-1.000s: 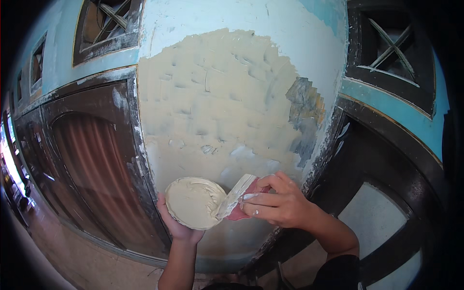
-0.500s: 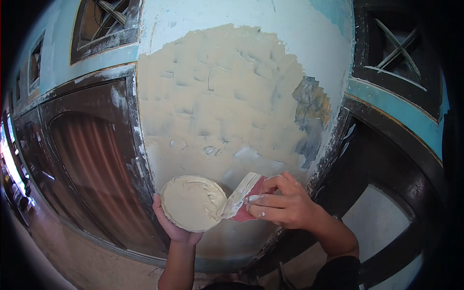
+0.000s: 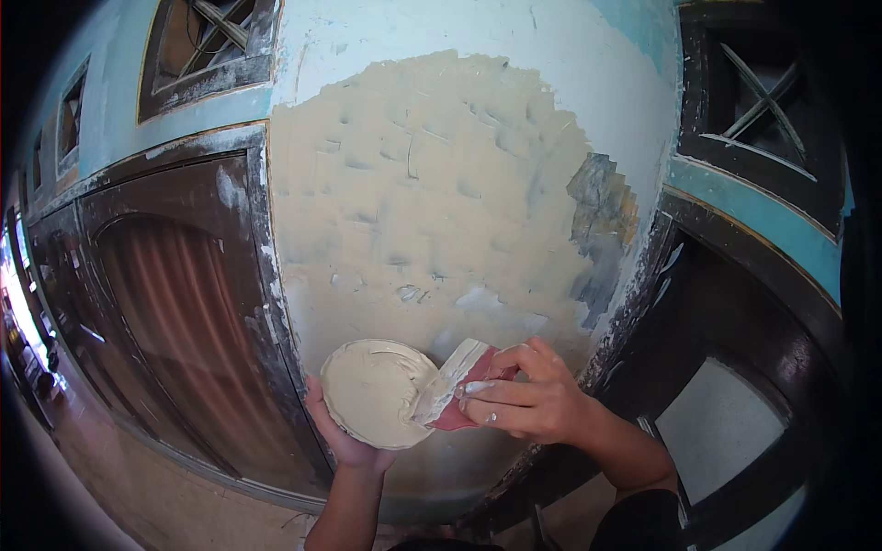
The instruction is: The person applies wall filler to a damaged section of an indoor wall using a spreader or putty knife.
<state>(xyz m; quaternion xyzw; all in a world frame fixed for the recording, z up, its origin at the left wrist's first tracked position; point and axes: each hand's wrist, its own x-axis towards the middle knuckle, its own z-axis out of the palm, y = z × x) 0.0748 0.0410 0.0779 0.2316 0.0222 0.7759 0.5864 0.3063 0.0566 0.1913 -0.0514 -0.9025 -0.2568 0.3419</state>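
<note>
My left hand (image 3: 347,441) is closed around the side and underside of a round container of beige filler paste (image 3: 372,390), its open top toward me. In my right hand (image 3: 537,395) is a red putty scraper (image 3: 469,390), its wide blade coated with pale paste. One corner of the blade touches the paste at the container's right edge, where the surface is ridged. White smears mark the right fingers. Beyond both hands stands the wall, with a broad beige filler patch (image 3: 423,184) spread over it.
A bare grey, rough spot (image 3: 602,220) shows at the patch's right edge. To the left is a dark wooden door (image 3: 175,321) with a reddish curtain behind its pane. At the right stands another dark frame (image 3: 726,275) with a pale panel. Crossed-bar vents (image 3: 763,96) sit above.
The container and both hands sit slightly lower and further right in view, as does the wall. The scraper's blade has shifted a little inward over the container's rim.
</note>
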